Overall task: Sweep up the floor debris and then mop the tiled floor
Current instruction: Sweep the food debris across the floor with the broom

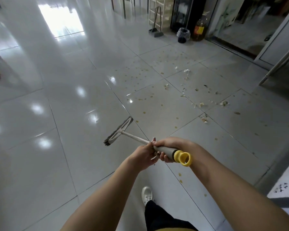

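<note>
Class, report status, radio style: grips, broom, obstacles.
Left grip and right grip both hold grey yellow-capped broom. Pale scattered debris unswept, ahead right. No obstacle between.

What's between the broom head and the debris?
Nothing visible. Only bare floor with small yellowish spots lies between the broom head and the debris to its right. The left hand and right hand grip the handle.

Floor (57, 97): pale grey gloss tiles, dark grout lines, yellowish spots (143, 112) w/ off-white debris (202, 104). Broom (118, 132): grey head & grip, dark bristles, yellow end cap (183, 158). Shoe (146, 195) white; trouser leg (158, 215) black.
</note>
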A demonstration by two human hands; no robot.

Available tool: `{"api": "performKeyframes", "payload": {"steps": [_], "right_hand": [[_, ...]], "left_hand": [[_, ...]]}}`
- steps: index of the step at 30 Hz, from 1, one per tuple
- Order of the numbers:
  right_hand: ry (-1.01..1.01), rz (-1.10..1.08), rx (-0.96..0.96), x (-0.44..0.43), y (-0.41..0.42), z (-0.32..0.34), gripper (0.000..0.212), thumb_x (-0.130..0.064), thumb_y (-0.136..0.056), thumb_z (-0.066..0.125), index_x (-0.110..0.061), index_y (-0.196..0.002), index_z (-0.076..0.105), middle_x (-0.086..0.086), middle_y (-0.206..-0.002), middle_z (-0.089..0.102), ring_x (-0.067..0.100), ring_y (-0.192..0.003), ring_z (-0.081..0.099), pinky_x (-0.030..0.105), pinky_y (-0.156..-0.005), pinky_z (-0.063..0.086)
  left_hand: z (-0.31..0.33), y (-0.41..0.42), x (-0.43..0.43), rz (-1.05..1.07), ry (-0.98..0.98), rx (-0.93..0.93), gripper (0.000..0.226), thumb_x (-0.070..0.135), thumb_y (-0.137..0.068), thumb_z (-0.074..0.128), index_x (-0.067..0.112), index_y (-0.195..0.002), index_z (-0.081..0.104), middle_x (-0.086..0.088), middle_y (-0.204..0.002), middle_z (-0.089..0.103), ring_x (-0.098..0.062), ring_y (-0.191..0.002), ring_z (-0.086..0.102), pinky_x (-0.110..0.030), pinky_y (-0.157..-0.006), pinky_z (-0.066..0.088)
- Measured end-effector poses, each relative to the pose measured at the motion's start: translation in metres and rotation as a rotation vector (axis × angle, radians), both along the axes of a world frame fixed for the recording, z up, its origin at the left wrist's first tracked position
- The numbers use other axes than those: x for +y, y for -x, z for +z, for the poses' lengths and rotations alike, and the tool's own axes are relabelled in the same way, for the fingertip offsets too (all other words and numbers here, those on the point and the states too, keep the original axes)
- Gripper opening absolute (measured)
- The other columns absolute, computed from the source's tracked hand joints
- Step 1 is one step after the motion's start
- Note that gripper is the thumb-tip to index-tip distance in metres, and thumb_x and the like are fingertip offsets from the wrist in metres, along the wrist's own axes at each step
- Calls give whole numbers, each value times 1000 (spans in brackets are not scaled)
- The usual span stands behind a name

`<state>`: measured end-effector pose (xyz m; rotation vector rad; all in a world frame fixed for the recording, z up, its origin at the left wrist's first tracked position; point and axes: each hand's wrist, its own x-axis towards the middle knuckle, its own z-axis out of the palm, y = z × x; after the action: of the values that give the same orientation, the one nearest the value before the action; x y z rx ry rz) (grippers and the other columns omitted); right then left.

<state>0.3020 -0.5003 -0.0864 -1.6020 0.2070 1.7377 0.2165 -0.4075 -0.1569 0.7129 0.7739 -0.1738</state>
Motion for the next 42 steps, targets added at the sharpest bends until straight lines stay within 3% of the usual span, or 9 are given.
{"api": "performKeyframes", "payload": {"steps": [11,16,25,29,33,36,42], "right_hand": [[-43,44,-67,79,-128,2,33,-32,-97,46,-4,-79,46,4,-65,42,7,-30,47,14,-33,41],[-43,23,-45,109,-167,2,35,-33,-98,45,-4,-78,45,4,-64,42,6,-30,47,14,-32,41],[18,-119,-28,190,-238,-9,35,-33,-97,47,-5,-77,47,4,-62,43,7,-30,47,13,-32,41],[41,-187,-39,249,-273,-4,38,-31,-98,44,-6,-70,43,4,-44,47,7,-25,45,11,-30,38],[29,-277,-44,302,-310,0,35,-29,-98,46,-6,-71,43,4,-53,46,7,-25,45,12,-29,37],[15,-343,-52,327,-338,-2,32,-29,-97,49,-6,-75,45,5,-39,50,8,-26,47,13,-29,38],[-10,-411,-54,344,-384,-4,34,-31,-97,47,-7,-74,45,3,-37,49,7,-26,47,12,-28,37]], "left_hand": [[16,-130,86,-105,-95,49,28,35,-90,56,7,-90,53,-7,-76,54,-13,-63,52,-21,-55,50],[16,-170,119,-124,-77,33,28,35,-91,54,7,-88,53,-7,-73,56,-9,-49,59,-19,-52,51],[10,-251,201,-195,4,68,25,31,-93,52,7,-86,50,-8,-74,49,-11,-44,57,-16,-46,49],[12,-296,268,-323,-12,103,20,25,-97,46,10,-85,51,-7,-81,55,-14,-65,57,-20,-59,50],[20,-344,326,-456,-65,103,16,20,-99,40,11,-94,52,-5,-87,58,-13,-77,54,-23,-78,44],[22,-376,350,-489,-109,100,15,29,-95,49,16,-90,53,-3,-88,60,-12,-75,52,-22,-69,40],[21,-437,371,-529,-159,126,16,32,-91,55,17,-87,53,-3,-81,58,-11,-69,49,-22,-63,39]]}}
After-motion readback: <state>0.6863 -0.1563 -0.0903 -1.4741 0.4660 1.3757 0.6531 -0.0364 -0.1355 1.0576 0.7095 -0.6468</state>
